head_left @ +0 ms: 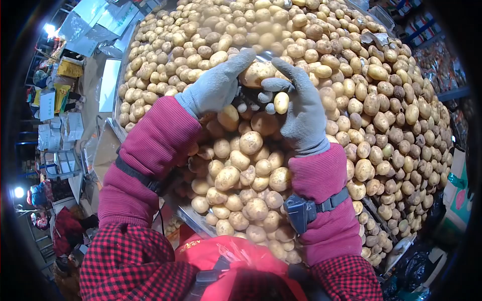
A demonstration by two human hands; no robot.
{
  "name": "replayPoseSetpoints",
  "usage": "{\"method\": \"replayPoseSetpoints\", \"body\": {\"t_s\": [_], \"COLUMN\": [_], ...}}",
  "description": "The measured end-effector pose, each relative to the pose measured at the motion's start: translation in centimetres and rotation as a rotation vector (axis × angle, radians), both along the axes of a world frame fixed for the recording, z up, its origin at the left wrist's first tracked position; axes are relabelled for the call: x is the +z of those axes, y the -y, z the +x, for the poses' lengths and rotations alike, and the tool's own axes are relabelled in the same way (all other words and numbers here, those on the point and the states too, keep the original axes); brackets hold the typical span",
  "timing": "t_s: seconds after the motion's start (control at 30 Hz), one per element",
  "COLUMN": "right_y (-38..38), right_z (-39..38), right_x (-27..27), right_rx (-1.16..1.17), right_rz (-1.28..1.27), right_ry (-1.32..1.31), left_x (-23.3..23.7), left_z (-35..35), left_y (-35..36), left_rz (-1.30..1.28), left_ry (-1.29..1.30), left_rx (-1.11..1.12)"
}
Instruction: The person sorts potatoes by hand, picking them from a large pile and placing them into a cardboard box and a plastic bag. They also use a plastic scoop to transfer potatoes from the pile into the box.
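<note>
Grey knit gloves cover both of my hands, held over a great heap of potatoes. A large oval potato sits between them near the top of the heap. My left hand has its fingers against the left side of this potato. From the other side, my right hand curls its fingers towards it. A small yellow potato is tucked against the fingers of my right hand. Nearer my body, between my forearms, lies a pile of potatoes. Shadow partly hides the fingers below the large potato.
Potatoes spread widely ahead and to the right. A metal edge runs by my left forearm. Cardboard and white boxes stand on the left, with other people beyond. Black plastic bags lie at lower right.
</note>
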State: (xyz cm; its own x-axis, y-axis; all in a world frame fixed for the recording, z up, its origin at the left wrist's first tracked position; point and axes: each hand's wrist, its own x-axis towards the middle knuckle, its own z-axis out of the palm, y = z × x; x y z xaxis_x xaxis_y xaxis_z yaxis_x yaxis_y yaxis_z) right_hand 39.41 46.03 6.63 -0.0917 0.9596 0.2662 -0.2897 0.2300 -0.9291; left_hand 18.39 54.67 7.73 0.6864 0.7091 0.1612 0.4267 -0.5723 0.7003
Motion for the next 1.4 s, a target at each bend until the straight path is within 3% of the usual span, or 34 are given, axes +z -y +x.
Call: {"method": "replayPoseSetpoints", "body": {"t_s": [0.07,0.1,0.17,0.2,0.27,0.3,0.37,0.4,0.43,0.5,0.57,0.63,0.67,0.73,0.87,0.97,1.2,1.4], "right_y": [0.0,-0.1,-0.3,-0.4,-0.4,-0.4,-0.4,-0.6,-0.4,-0.4,-0.4,-0.6,-0.9,-1.3,-1.5,-1.8,-2.3,-2.5], "right_z": [0.0,0.0,0.0,0.0,0.0,0.1,0.2,0.0,0.1,-0.5,0.0,0.4,0.8,1.4,1.8,2.1,3.0,3.3], "right_x": [0.0,-0.2,-0.7,-1.0,-1.0,-1.3,-1.4,-1.9,-2.0,-2.1,-2.5,-3.0,-3.2,-4.6,-4.7,-5.0,-6.2,-6.8], "right_rx": [-0.007,-0.025,-0.042,-0.049,-0.022,-0.009,0.014,-0.003,-0.039,-0.155,-0.118,-0.077,-0.059,-0.019,0.01,0.012,0.029,0.016], "right_rz": [-0.08,-0.079,-0.078,-0.056,-0.122,-0.149,-0.196,-0.108,-0.047,0.082,0.045,0.056,0.067,0.109,0.07,0.086,0.084,0.061], "right_ry": [-0.045,-0.02,0.004,0.0,-0.086,-0.099,-0.197,-0.18,-0.047,0.081,0.126,0.082,0.134,0.094,0.147,0.246,0.203,0.192], "left_x": [-0.1,-0.2,-0.6,-0.7,-0.6,-0.4,0.3,3.0,1.1,3.1,4.1,4.4,4.1,2.7,-2.0,-4.8,-8.2,-9.4], "left_z": [1.0,0.8,0.1,0.0,-0.5,-1.1,-3.1,-3.9,-7.0,-11.2,-17.1,-22.2,-25.2,-31.2,-41.1,-39.8,-36.5,-36.3], "left_y": [-0.1,0.2,1.4,1.6,2.0,1.9,2.3,3.2,2.8,4.4,6.8,9.4,10.9,14.5,22.8,27.6,31.9,31.3], "left_rz": [-1.393,-1.393,-0.209,-0.209,0.131,0.13,-0.802,-0.802,-0.768,-0.628,-0.558,-0.421,-0.413,-0.363,-0.492,-0.508,-0.764,-0.629], "left_ry": [1.054,1.054,0.332,0.33,0.095,0.088,0.653,0.614,0.71,0.685,0.675,0.584,0.579,0.661,0.598,0.544,0.471,0.218], "left_rx": [0.022,0.022,0.16,0.165,0.281,0.297,0.238,0.294,0.248,0.339,0.466,0.738,0.772,1.102,1.535,1.7,1.61,1.583]}}
